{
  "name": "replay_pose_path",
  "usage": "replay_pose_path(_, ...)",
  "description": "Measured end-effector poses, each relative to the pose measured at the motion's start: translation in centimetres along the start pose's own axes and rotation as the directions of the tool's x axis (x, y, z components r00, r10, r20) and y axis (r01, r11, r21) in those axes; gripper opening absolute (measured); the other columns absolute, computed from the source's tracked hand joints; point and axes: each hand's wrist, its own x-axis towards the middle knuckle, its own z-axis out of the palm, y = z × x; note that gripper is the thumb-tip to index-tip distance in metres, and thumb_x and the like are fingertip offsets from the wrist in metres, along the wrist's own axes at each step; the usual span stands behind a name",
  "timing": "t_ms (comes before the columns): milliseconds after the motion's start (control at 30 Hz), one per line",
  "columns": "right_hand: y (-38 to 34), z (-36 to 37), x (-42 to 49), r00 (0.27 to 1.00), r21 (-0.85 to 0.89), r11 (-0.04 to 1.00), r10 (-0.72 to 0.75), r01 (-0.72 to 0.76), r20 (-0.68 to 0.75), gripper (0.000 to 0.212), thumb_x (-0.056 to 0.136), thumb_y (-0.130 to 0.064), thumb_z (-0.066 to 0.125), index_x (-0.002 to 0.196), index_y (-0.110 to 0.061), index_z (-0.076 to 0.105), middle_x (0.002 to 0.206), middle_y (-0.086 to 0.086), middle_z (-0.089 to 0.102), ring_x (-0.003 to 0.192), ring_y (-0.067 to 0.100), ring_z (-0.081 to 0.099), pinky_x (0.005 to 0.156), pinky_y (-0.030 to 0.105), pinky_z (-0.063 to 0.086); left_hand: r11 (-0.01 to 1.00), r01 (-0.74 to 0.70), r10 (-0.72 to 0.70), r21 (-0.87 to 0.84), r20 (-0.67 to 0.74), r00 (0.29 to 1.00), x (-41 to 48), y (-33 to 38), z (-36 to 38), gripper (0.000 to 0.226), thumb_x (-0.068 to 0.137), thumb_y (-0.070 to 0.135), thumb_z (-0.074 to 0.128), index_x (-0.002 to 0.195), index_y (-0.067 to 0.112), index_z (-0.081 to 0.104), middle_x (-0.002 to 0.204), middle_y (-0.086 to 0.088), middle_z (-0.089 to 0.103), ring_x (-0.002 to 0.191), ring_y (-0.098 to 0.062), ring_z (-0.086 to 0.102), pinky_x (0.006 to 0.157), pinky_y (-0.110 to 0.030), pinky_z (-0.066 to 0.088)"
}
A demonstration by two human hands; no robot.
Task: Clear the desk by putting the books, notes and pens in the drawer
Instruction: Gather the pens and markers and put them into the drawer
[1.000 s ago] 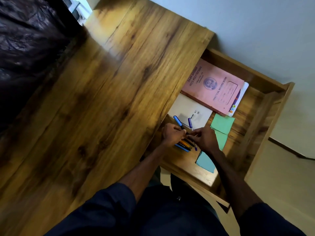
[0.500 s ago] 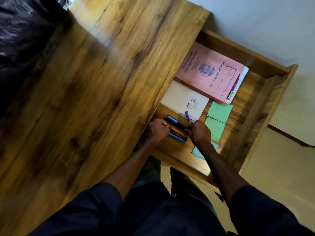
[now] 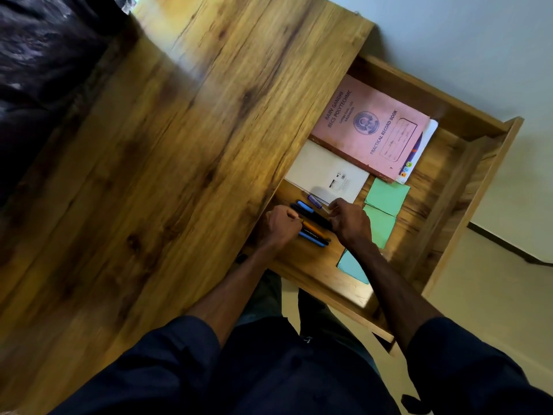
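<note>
The open wooden drawer [image 3: 475, 163] juts out from under the desk top [image 3: 179, 175]. Inside lie a pink record book [image 3: 377, 127], a white book [image 3: 323, 172] under its near edge, green notes [image 3: 386, 196] and a blue note [image 3: 350, 266]. Several pens [image 3: 314, 226] lie side by side on the drawer floor. My left hand [image 3: 281, 226] is closed around their near ends. My right hand [image 3: 350, 223] pinches their far ends and covers part of the green notes. A purple pen [image 3: 314, 200] lies just beyond, beside the white book.
A dark, shiny covered object [image 3: 45, 70] fills the far left beyond the desk. A pale wall [image 3: 463, 40] rises behind the drawer, and light floor [image 3: 493, 310] lies to its right. My dark-sleeved arms and lap fill the bottom of the view.
Both hands stay on the pens in the drawer and have drawn them together into a neater row. The camera has shifted slightly, so the drawer sits higher in view.
</note>
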Motion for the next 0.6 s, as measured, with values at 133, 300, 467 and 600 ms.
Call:
replay_pose_path(133,-0.1,0.5,0.6,1.0,-0.038,0.999,-0.007,0.006,-0.008,0.021,0.085,-0.008,0.073,0.104,-0.017,0.073,0.098,0.006,0.075,0.084,0.024,0.069,0.073,0.038,0.06,1.0,0.0,0.0,0.001,0.001,1.0,-0.4,-0.5,-0.3,0.01,0.092,0.008,0.066,0.099,0.015,0.068,0.092,-0.005,0.072,0.083,-0.015,0.071,0.064,-0.017,0.054)
replay_pose_path(300,-0.5,0.6,0.9,0.998,-0.03,1.0,-0.001,0.0,-0.06,0.02,0.084,-0.006,0.072,0.101,-0.016,0.074,0.097,0.006,0.073,0.086,0.024,0.067,0.072,0.035,0.058,1.0,0.022,-0.022,0.007,0.006,1.0,-0.4,-1.3,-0.3,0.008,0.092,0.012,0.067,0.098,0.017,0.068,0.091,-0.004,0.072,0.083,-0.015,0.072,0.073,-0.026,0.061)
replay_pose_path(467,-0.6,0.8,1.2,0.998,-0.057,0.998,-0.019,0.016,-0.059,0.019,0.083,-0.001,0.071,0.095,-0.014,0.075,0.096,0.007,0.072,0.086,0.027,0.067,0.07,0.033,0.054,0.999,0.036,-0.035,-0.011,0.011,0.999,-0.6,-1.3,-0.4,0.01,0.092,0.012,0.067,0.1,0.017,0.069,0.096,-0.004,0.073,0.086,-0.016,0.072,0.077,-0.03,0.061)
replay_pose_path(600,-0.9,1.1,1.7,1.0,-0.055,0.998,-0.007,0.006,-0.025,0.017,0.085,-0.001,0.069,0.096,-0.012,0.078,0.096,0.008,0.074,0.086,0.026,0.067,0.069,0.03,0.051,0.999,0.039,-0.039,-0.016,0.01,0.999,-0.5,-0.9,-0.5,0.009,0.092,0.011,0.068,0.097,0.018,0.068,0.097,-0.004,0.073,0.085,-0.015,0.072,0.076,-0.031,0.063)
